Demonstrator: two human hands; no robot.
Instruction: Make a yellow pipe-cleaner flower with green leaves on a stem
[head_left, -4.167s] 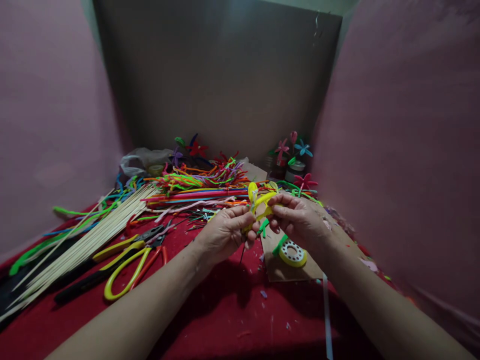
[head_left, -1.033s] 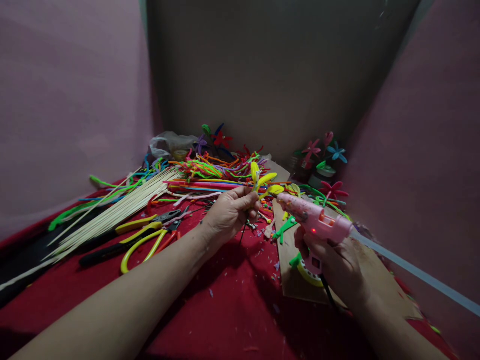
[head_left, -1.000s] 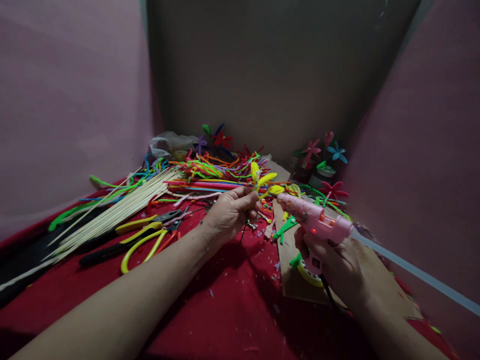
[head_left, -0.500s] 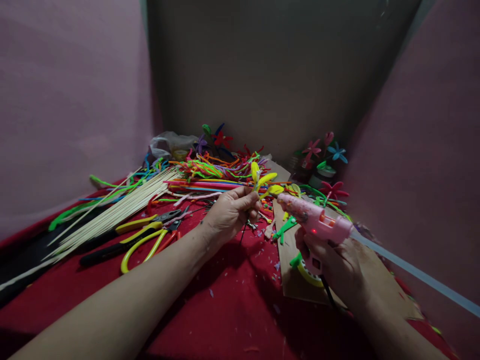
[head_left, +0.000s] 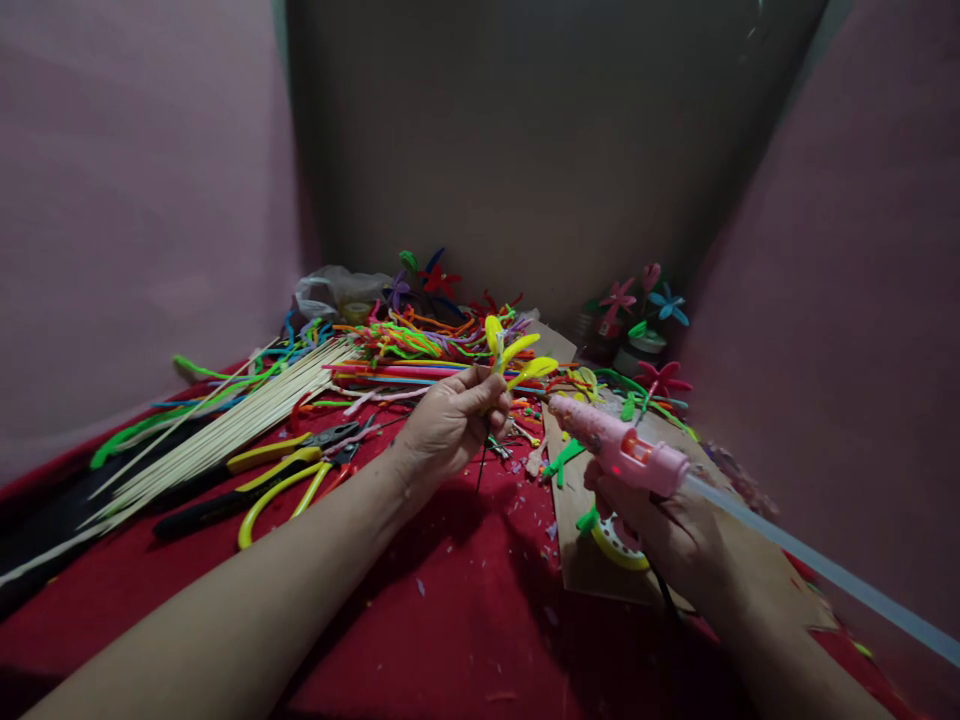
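My left hand [head_left: 455, 418] pinches a yellow pipe-cleaner flower [head_left: 517, 348] near its base, its looped petals pointing up and to the right. A thin dark stem [head_left: 481, 470] sticks out below the fingers. My right hand [head_left: 660, 525] is wrapped around the handle of a pink hot glue gun [head_left: 619, 445], which has a small red light lit. From the gun's back end a long translucent glue stick [head_left: 817, 560] runs to the right. The nozzle points left toward the flower, a short gap apart from it.
Bamboo sticks [head_left: 247, 415] and yellow-handled pliers [head_left: 277, 455] lie at left on the red cloth [head_left: 450, 620]. Pipe cleaners [head_left: 427, 335] are heaped behind. Under the gun lies a cardboard sheet [head_left: 581, 570] with a tape roll [head_left: 621, 545] and green pieces. Finished flowers [head_left: 664, 300] stand at back right.
The glue gun has moved slightly left and down, its nozzle now lower than the petals. My left hand has shifted a little left with the flower, which is turned slightly.
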